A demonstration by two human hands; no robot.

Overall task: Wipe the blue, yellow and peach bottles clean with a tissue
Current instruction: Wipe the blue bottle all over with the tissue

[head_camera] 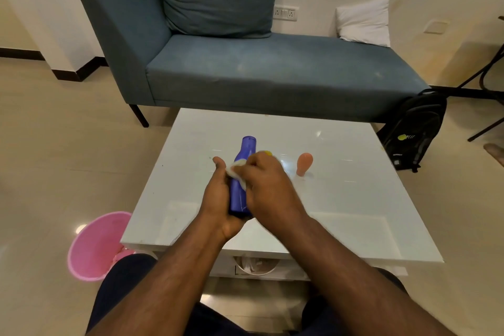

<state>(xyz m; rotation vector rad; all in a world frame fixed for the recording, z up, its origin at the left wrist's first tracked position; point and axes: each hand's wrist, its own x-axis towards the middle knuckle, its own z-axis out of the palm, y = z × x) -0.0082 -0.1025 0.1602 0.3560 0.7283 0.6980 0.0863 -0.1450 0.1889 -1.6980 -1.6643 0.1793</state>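
Blue bottle (241,185) held above the worktop (341,199), gripped from below by the left hand (218,199); right hand (268,185) presses a tissue (236,169) to it. Peach bottle (304,163) stands right; yellow bottle (267,152) mostly hidden.

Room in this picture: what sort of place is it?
Probably a living room in a home or flat: a blue couch against the wall, a low white table before it, and a backpack on the tiled floor.

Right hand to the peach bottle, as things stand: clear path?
Probably yes. The peach bottle stands alone on the table, nothing between it and the right hand, though that hand holds the tissue.
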